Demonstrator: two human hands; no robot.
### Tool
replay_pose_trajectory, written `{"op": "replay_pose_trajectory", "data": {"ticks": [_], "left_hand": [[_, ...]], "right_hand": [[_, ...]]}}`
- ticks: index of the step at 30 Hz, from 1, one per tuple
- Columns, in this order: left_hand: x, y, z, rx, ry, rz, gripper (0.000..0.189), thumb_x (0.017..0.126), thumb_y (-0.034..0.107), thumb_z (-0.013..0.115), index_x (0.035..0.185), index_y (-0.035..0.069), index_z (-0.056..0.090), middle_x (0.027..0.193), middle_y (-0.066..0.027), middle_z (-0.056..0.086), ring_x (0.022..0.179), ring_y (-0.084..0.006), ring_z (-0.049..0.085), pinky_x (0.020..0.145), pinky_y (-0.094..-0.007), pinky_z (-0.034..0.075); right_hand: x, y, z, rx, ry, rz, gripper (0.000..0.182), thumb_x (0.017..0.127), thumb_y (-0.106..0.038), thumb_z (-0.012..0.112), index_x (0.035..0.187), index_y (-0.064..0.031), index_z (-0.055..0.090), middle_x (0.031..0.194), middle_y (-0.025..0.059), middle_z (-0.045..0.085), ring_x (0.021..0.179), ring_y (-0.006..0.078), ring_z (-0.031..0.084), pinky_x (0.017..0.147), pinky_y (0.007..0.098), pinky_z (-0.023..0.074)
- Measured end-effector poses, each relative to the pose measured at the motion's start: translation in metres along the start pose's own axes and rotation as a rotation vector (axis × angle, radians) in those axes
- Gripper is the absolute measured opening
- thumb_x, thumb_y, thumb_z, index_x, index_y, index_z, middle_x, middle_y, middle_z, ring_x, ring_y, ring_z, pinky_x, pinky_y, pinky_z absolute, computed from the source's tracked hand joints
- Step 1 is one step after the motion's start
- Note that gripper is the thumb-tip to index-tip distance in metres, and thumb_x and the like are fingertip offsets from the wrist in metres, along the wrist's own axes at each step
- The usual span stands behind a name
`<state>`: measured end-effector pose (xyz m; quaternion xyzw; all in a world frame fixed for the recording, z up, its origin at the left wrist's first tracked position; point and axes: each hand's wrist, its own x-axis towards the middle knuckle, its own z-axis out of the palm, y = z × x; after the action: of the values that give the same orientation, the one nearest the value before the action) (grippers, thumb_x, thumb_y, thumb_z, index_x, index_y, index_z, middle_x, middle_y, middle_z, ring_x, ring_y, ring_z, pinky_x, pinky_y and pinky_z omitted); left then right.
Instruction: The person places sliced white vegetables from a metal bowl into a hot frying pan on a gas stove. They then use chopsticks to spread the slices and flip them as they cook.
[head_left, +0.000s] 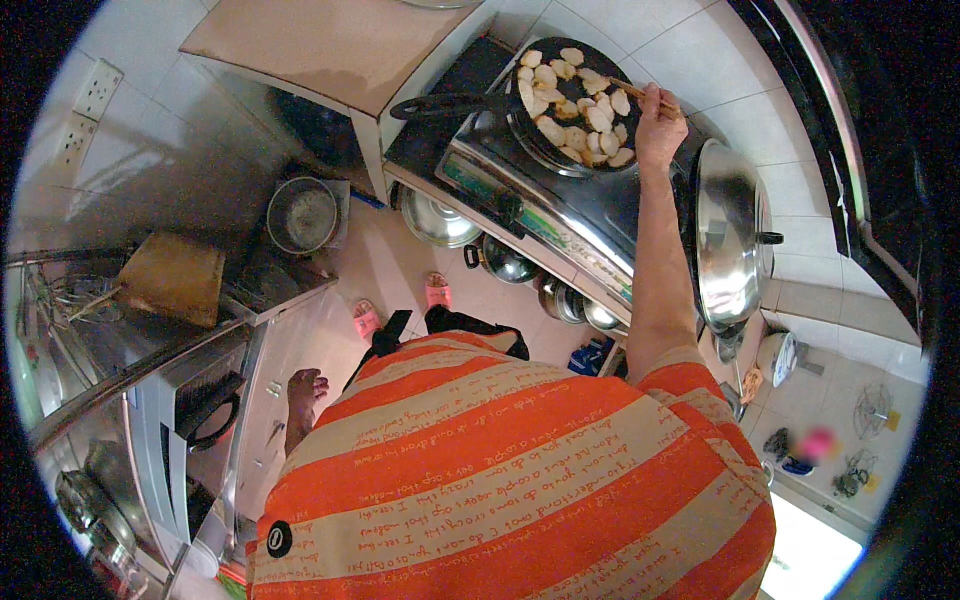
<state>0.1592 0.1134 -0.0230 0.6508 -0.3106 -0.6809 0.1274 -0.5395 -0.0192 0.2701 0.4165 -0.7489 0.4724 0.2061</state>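
My right hand (661, 129) grips a pair of wooden chopsticks (628, 86) above the right side of a black frying pan (577, 105). The chopstick tips touch one of the pale slices (594, 79) lying in it. Several such slices, some browned at the edges, are spread over the pan's base; what food they are I cannot tell. The pan rests on a gas stove (555, 202), its black handle (442, 106) pointing left. Low at my left side hangs my left hand (306, 391), fingers loosely curled and apart, holding nothing.
A large wok with a shiny metal lid (727, 236) stands right of the pan, close to my forearm. Pots and lids (506, 259) sit on a shelf under the stove. To the left are a metal pot (303, 216) and a wooden board (172, 277). A range hood (862, 150) overhangs the right.
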Motion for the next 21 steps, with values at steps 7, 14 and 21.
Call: {"op": "replay_pose_trajectory", "data": {"ticks": [7,14,21], "left_hand": [[-0.013,0.018,0.009,-0.052,-0.015,-0.081,0.02,0.079,0.022,0.057,0.092,0.007,0.055,0.071,-0.0089,0.061,0.057,-0.0159,0.058,0.053,-0.0284,0.047],[-0.021,0.032,0.018,-0.066,-0.008,-0.05,0.021,0.079,0.024,0.059,0.091,0.007,0.056,0.071,-0.0087,0.061,0.057,-0.0155,0.058,0.052,-0.0281,0.046],[-0.001,-0.004,0.007,0.043,-0.002,0.128,0.02,0.078,0.023,0.059,0.088,0.007,0.056,0.07,-0.0091,0.061,0.056,-0.0155,0.058,0.051,-0.0279,0.046]], "right_hand": [[0.002,-0.024,-0.015,-0.044,-0.145,0.0,0.021,0.085,-0.021,0.059,0.082,-0.0013,0.064,0.073,0.0141,0.065,0.063,0.0216,0.064,0.059,0.0318,0.0486],[-0.016,-0.013,0.004,0.028,-0.273,-0.104,0.017,0.083,-0.019,0.063,0.087,-0.0026,0.065,0.077,0.0159,0.065,0.065,0.024,0.064,0.062,0.0323,0.0498],[-0.002,-0.003,0.003,0.173,-0.098,0.132,0.022,0.086,-0.019,0.06,0.081,0.0024,0.064,0.07,0.01,0.065,0.062,0.0149,0.062,0.059,0.0291,0.05]]}}
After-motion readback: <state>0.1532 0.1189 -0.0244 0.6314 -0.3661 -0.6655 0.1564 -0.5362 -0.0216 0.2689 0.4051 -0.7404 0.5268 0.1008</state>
